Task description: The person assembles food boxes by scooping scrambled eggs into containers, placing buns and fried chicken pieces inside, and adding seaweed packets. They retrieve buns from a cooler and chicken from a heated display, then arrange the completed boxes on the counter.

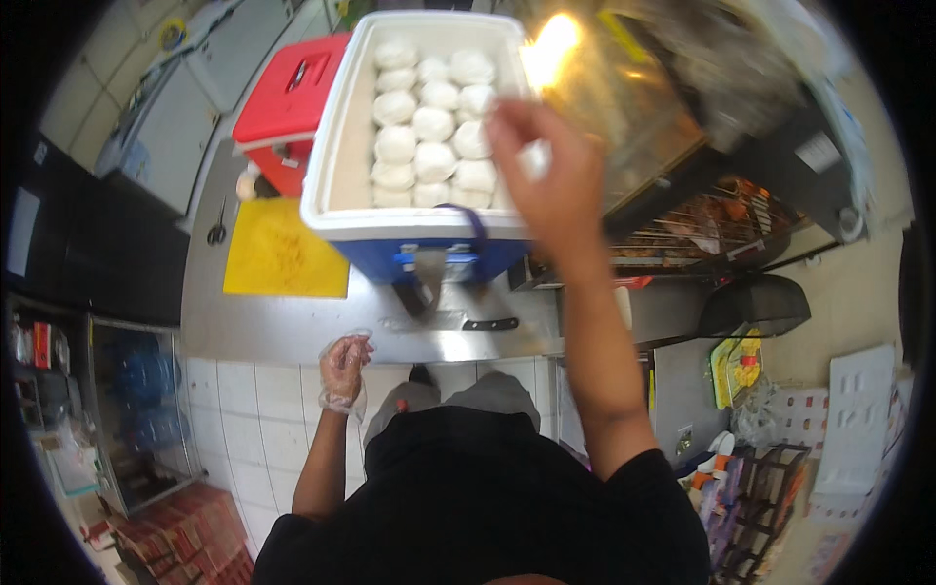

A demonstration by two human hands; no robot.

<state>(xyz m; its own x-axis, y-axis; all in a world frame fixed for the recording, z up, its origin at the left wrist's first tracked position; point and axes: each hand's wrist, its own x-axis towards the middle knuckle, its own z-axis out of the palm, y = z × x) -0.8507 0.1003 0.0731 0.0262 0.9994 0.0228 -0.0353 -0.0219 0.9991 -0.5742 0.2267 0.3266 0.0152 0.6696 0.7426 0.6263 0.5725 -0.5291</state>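
Right hand [551, 166]: raised over the cooler [331, 166], fingers pinched narrow on 1 dough ball [534, 159]
Left hand [343, 369]: loose plastic glove, fingers curled, holding nothing, down by counter edge [292, 336]
Risk: soft ball could slip from the bare pinch tbh
Axis: roundish, can't tell any long axis

You are standing in a working food kitchen, likely a shop's. Under your hands runs a steel worktop [292, 331] over white tiled wall. Beyond your left hand [344, 369], in a thin plastic glove, lie a yellow cutting board [278, 253] and a knife [483, 323]. By your right hand [551, 180] sits a cooler [336, 185] packed with dough balls [434, 122], with a glass display case [663, 107] of cooked food to its right.
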